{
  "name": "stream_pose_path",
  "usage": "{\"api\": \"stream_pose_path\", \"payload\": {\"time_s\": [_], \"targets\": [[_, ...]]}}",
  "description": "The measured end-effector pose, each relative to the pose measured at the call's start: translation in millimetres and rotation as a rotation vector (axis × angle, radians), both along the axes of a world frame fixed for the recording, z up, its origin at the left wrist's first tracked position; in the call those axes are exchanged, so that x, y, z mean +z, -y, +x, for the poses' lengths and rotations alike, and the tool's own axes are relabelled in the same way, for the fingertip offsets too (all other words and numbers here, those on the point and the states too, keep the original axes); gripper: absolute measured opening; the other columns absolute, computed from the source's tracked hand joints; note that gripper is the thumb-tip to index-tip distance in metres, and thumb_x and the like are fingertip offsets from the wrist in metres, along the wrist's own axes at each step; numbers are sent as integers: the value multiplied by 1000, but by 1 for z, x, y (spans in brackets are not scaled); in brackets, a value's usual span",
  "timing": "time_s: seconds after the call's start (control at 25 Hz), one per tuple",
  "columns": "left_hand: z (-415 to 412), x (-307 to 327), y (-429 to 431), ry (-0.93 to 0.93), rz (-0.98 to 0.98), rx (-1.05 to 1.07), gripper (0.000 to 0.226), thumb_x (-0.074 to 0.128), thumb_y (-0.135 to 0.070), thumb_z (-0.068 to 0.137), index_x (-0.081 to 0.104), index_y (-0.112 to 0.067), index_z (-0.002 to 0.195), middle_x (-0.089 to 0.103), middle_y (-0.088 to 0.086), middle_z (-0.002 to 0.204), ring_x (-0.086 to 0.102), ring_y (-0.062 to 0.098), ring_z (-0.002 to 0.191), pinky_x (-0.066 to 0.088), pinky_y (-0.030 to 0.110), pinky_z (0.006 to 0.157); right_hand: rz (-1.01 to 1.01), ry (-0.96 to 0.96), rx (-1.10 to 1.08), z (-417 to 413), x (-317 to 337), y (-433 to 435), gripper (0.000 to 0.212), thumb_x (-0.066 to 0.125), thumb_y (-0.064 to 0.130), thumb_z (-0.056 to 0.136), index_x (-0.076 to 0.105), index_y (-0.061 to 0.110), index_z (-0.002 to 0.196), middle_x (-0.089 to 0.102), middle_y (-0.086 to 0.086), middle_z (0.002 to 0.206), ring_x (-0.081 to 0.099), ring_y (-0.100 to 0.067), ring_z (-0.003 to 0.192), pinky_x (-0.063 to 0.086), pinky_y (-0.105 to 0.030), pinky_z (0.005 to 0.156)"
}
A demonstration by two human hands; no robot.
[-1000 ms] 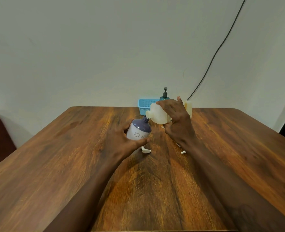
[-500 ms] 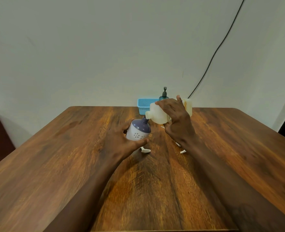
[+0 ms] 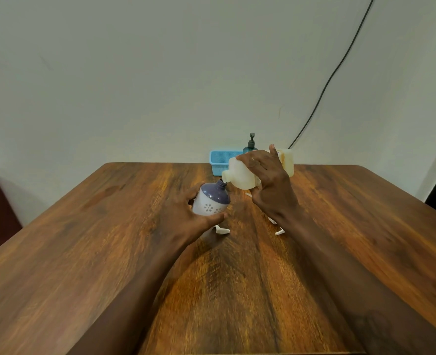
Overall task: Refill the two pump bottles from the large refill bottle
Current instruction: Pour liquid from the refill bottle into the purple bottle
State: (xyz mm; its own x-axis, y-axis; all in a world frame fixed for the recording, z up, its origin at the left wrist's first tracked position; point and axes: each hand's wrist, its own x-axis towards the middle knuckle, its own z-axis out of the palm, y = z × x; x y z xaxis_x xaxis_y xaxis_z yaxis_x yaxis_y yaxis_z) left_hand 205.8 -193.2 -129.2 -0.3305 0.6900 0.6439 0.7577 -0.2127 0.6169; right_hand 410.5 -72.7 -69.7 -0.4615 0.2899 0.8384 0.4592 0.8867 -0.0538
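refill bottle (image 3: 240,172) lifted slightly, spout pointing left.

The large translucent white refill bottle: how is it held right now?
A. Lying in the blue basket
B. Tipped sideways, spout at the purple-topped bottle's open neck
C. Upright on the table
B: the right hand tips the large translucent white refill bottle, spout at the purple-topped bottle in the left hand.

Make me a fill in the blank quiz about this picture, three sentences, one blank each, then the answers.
1. The left hand holds a white bottle with a ____ top.
2. The right hand tips the refill bottle so its spout points toward the person's ____.
3. The teal pump bottle at the table's far edge stands next to a ____ basket.

Answers: purple; left; blue
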Motion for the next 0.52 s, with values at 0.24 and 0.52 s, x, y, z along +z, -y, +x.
{"api": "stream_pose_path", "payload": {"time_s": [0.24, 0.52], "targets": [[-2, -2, -1, 13, -7, -8, 92, 77, -77, 59, 61, -35, 139, 71, -16, 114, 67, 4, 97, 61, 28, 74, 15, -6, 2, -1, 0, -2, 74, 81, -7, 71, 60, 12, 140, 64, -11, 135, 55, -30, 132, 11, -48, 129], [-2, -2, -1, 26, -10, -11, 93, 76, -78, 59, 61, -33, 139, 72, -13, 114, 66, 3, 94, 55, 20, 72, 23, 3, 4, -2, 1, -3, 76, 81, -9, 70, 60, 12, 140, 64, -12, 135, 55, -31, 131, 16, -56, 128]]}}
